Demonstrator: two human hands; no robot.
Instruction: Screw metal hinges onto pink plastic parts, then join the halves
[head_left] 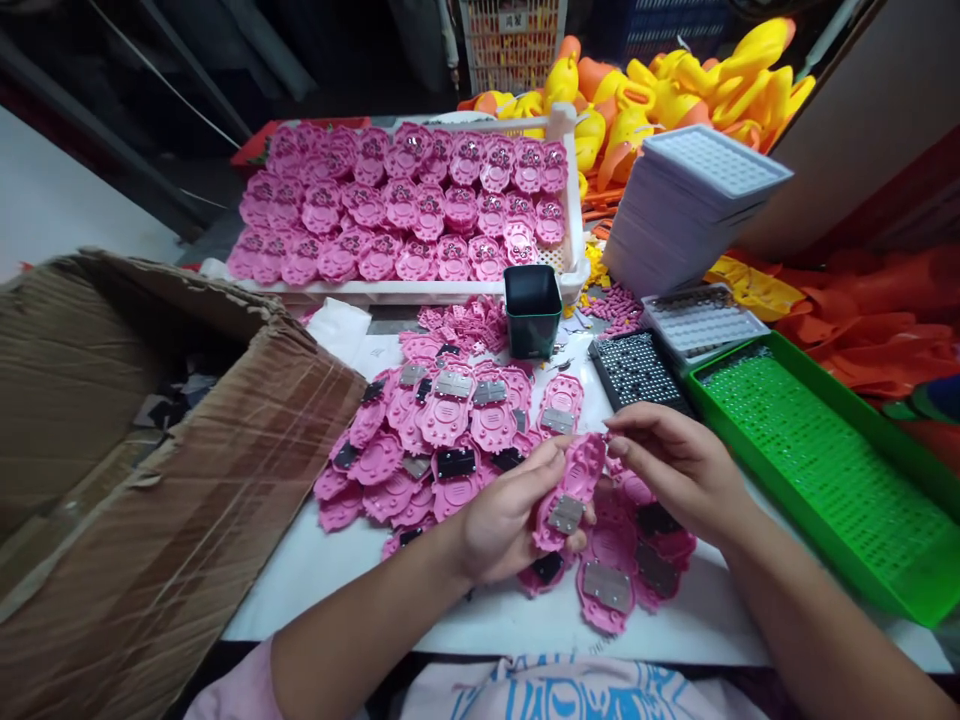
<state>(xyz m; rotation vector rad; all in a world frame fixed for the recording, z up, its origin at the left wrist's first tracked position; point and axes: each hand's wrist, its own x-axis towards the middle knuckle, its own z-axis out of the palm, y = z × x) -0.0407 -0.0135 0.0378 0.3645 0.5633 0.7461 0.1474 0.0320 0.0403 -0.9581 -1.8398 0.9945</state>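
My left hand point(510, 510) is closed around a pink plastic casing point(568, 490) with a grey metal plate near its lower end, held tilted above the table. My right hand point(675, 465) is at the casing's upper right edge, thumb and index finger pinched together; whatever is between them is too small to make out. Beneath and beside the hands lie more pink casings point(607, 580), several with grey or black plates. To the left spreads a heap of similar casings point(450, 410).
A cardboard box point(187, 470) stands at left. Behind the heap is a white crate point(390, 292) of stacked pink parts. A black cup point(532, 315), a black perforated tray point(637, 370), a green tray point(825, 470) and stacked white trays point(675, 210) stand further right. Yellow-orange pieces point(637, 100) are piled behind.
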